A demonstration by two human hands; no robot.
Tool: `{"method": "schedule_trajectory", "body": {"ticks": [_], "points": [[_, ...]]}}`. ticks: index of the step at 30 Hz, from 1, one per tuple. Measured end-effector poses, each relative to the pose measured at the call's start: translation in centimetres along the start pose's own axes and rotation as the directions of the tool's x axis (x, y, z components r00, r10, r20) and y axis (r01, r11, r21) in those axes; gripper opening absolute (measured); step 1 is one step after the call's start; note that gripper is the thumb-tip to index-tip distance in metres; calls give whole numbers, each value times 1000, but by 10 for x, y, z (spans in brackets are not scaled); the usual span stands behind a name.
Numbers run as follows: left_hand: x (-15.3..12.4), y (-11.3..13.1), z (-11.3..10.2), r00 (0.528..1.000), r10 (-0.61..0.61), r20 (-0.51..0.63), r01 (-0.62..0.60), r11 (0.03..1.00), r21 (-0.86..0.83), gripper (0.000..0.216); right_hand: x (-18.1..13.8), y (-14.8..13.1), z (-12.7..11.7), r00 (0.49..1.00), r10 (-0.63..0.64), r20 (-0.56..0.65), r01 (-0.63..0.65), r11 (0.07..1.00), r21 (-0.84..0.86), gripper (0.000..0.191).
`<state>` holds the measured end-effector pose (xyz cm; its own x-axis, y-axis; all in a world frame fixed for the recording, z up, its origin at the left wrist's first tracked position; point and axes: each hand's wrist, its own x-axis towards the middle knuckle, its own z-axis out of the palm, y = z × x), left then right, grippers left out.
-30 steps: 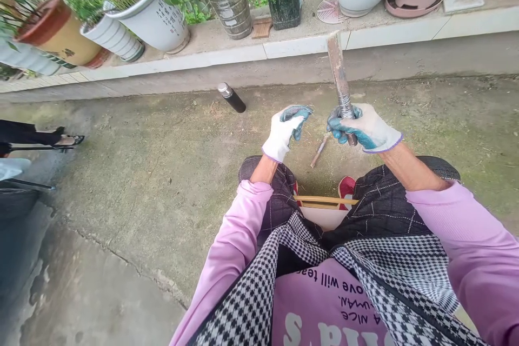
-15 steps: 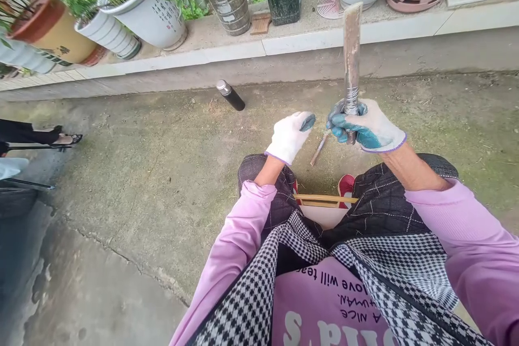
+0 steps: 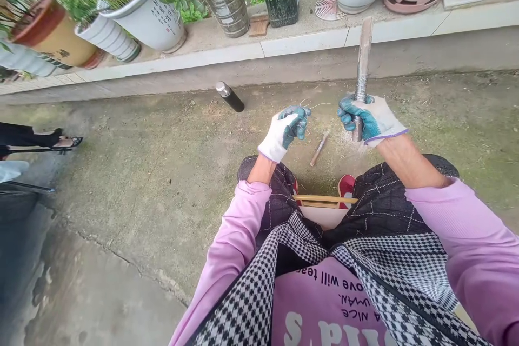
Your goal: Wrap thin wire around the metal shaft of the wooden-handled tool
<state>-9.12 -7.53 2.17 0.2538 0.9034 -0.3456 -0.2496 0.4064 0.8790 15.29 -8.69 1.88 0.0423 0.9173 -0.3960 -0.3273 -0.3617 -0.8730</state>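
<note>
My right hand (image 3: 381,116), in a white glove with a blue-green coated palm, is closed around a flat wooden stick (image 3: 365,43) held upright. Silvery thin wire (image 3: 362,82) is wound around the stick just above my fingers. A loose strand runs left from the stick to my left hand (image 3: 286,127), which wears a matching glove. Its fingers are closed on the wire, and fine loops stick out above them. Between my hands, a smaller stick (image 3: 319,148) with a pale wrapped middle lies on the concrete.
A black flask with a silver lid (image 3: 230,96) stands on the ground ahead. Several potted plants (image 3: 146,16) line the tiled ledge (image 3: 227,55) behind it. Another person's foot (image 3: 68,141) shows at the far left. A yellow bar (image 3: 324,199) lies between my knees.
My left hand has moved slightly left and turned, showing its coated fingers and the wire. My right hand has shifted a little right with the stick, and the strand between them now shows.
</note>
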Motion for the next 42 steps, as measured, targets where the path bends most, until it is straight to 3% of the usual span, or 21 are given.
{"method": "schedule_trajectory", "body": {"ticks": [3,7,10,13,17,19,24,32,37,39,42], "points": [[6,4,-2,985,-34,-167,23,997,-68,22,-8,-7,0,1000,-22,22,23,999,-43,41],[11,2,-2,958,-61,-279,65,998,6,5,-15,-16,-3,994,-94,50,96,995,-38,41],[11,1,-2,953,-97,-286,105,994,11,13,-15,-24,-8,990,-142,6,142,989,-39,41],[10,3,-5,954,-128,-270,94,986,-137,24,-10,-31,-17,983,-162,-81,158,986,-53,35],[10,5,-9,945,-145,-293,53,953,-300,8,-2,-36,-28,972,-166,-167,157,986,-61,32],[11,3,-10,940,-140,-311,44,954,-295,9,0,-36,-32,963,-186,-194,178,982,-57,30],[12,-1,-11,940,-103,-326,61,989,-135,34,3,-36,-39,926,-276,-256,285,959,-3,25],[9,3,-3,967,-95,-237,134,979,151,29,20,-47,-67,850,-310,-425,364,930,49,39],[1,2,0,990,-140,-34,143,936,322,18,23,-53,-74,833,-286,-474,347,937,44,37],[-1,1,-3,988,-151,40,131,942,309,17,23,-53,-76,830,-277,-484,345,937,55,34],[-2,-2,-9,985,-111,135,89,983,160,28,25,-52,-78,842,-266,-469,324,945,45,33]]}}
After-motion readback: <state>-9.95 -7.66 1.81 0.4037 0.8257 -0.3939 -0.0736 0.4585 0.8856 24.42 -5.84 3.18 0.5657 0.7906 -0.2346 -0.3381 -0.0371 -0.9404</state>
